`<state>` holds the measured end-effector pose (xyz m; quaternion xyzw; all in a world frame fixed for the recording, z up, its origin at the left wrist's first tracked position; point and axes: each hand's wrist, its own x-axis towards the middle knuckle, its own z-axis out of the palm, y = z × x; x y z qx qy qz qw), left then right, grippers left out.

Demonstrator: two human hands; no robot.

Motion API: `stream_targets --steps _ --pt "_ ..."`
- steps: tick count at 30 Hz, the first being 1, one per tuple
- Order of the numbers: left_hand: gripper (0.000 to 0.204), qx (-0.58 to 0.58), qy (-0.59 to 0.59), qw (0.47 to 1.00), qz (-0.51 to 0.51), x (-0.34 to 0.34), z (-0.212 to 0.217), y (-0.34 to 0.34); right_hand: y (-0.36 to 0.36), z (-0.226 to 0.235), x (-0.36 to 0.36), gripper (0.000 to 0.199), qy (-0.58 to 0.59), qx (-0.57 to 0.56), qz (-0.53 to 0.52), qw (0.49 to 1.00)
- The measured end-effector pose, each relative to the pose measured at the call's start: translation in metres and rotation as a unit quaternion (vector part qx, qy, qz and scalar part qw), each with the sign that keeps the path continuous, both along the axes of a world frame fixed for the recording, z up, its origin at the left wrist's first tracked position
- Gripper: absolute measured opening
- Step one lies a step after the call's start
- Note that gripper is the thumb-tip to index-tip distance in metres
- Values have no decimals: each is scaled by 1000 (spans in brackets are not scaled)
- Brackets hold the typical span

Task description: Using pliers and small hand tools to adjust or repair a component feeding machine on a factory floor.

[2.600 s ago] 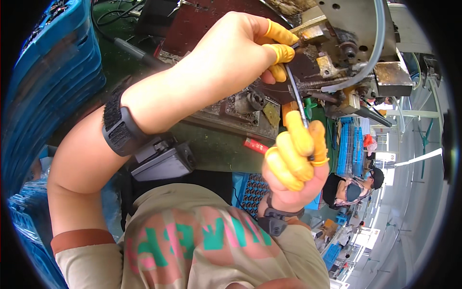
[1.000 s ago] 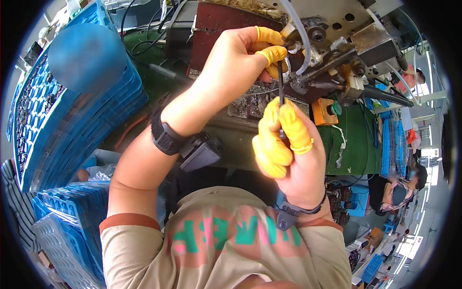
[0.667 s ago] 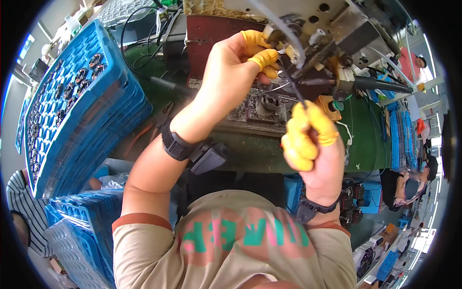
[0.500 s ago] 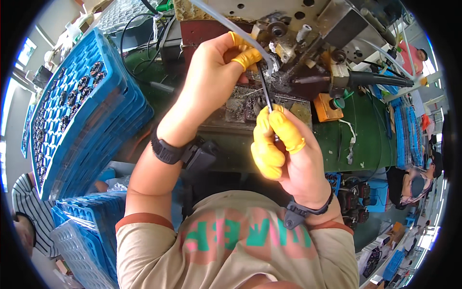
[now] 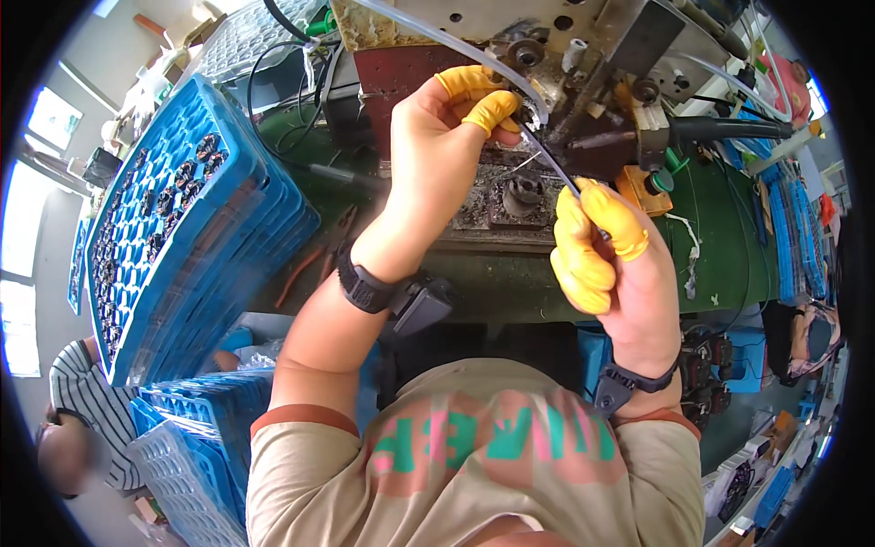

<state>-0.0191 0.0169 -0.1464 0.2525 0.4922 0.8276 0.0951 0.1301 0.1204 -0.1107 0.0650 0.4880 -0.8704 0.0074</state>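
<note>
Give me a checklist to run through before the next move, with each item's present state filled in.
1. Right-hand grip closed around the dark rod: ok.
2. Rod's upper end up at the left-hand grip: ok.
3. What the left-hand grip pinches: cannot tell, mostly hidden.
4. Yellow finger covers worn on both hands: ok.
5. Translucent hose free of the left-hand grip: cannot tell; it runs close by and may touch.
6. Red-handled pliers apart from both hands: ok, lying on the green bench.
</note>
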Motion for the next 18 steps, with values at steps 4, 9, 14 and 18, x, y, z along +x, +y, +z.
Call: stream_targets --steps 4,9,14,18 --pt "15 -7 37 999 33 2 -1 3 6 -3 1 28 -11 68 -26 997" --pt "16 18 40 998 48 4 -1 -1 8 -5 0 27 -2 21 0 1000" --pt "19 -12 25 998 57 3 2 -7 -19 -2 -6 24 12 -26 42 999" --pt "16 19 -15 1000 12 -2 -2 -3 -41 -6 -15 21 24 -7 48 999"
